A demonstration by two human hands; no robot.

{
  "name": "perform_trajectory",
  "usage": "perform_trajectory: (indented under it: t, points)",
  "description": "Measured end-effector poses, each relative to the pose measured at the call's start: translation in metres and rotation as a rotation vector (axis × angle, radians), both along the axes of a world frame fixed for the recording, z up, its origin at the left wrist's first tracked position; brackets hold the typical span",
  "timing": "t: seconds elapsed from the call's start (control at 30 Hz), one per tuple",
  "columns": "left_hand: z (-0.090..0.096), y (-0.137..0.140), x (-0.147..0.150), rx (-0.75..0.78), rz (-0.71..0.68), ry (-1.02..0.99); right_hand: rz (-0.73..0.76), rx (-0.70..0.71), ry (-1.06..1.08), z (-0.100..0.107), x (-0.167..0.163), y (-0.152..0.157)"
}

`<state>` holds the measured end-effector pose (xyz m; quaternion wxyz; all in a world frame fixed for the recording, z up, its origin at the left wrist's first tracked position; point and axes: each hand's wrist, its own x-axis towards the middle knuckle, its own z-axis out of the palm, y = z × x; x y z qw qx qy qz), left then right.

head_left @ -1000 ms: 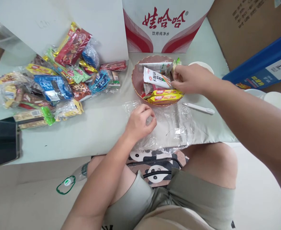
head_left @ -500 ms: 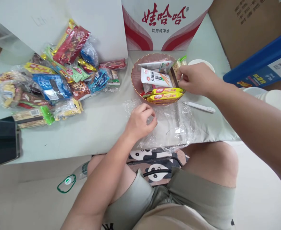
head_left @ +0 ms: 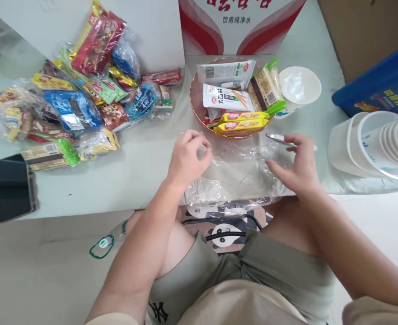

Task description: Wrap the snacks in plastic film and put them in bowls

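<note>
My left hand [head_left: 189, 155] is curled in a pinch at the left edge of a clear plastic bag [head_left: 229, 189], with a bit of the film seemingly between its fingers. The bag lies crumpled and flat along the table's front edge. My right hand [head_left: 295, 167] is open, thumb and fingers apart, over the bag's right side. Just behind its fingers lies a slim white cutter [head_left: 276, 137], partly covered. Beyond both hands stands a pink gold-rimmed bowl [head_left: 195, 101] holding white snack packets [head_left: 227, 98], yellow wafer packs [head_left: 242, 124] and a green-ended biscuit pack [head_left: 264, 88].
A heap of wrapped snacks [head_left: 73, 115] covers the left of the table, with a phone [head_left: 14, 187] near the edge. At right are a paper cup [head_left: 300, 88], stacked white tubs and cups [head_left: 364, 144] and a blue box [head_left: 378, 85]. White cartons [head_left: 151, 31] stand behind.
My right hand has left the bowl's right side and come down over the plastic bag, opening. A green-ended biscuit pack now rests in the bowl. The view has tilted down.
</note>
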<state>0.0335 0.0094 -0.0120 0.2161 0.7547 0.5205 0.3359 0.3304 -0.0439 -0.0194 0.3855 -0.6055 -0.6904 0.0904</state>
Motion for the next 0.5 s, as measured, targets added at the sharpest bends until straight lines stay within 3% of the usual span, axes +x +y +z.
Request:
perform_trajectory:
  t: [0.07,0.13,0.4,0.5]
  points:
    - [-0.006,0.004,-0.005,0.045,0.159,0.027,-0.058,-0.091,0.055,-0.011,-0.004,0.012]
    - [-0.014,0.007,-0.01,0.055,0.249,0.03,-0.072,-0.152,0.049,-0.008,-0.008,0.022]
    - [-0.037,0.013,-0.032,-0.1,0.202,0.032,-0.01,0.086,0.035,0.005,-0.011,-0.004]
    - [-0.036,0.014,-0.031,-0.119,0.17,-0.017,-0.033,0.13,0.17,0.002,-0.013,-0.007]
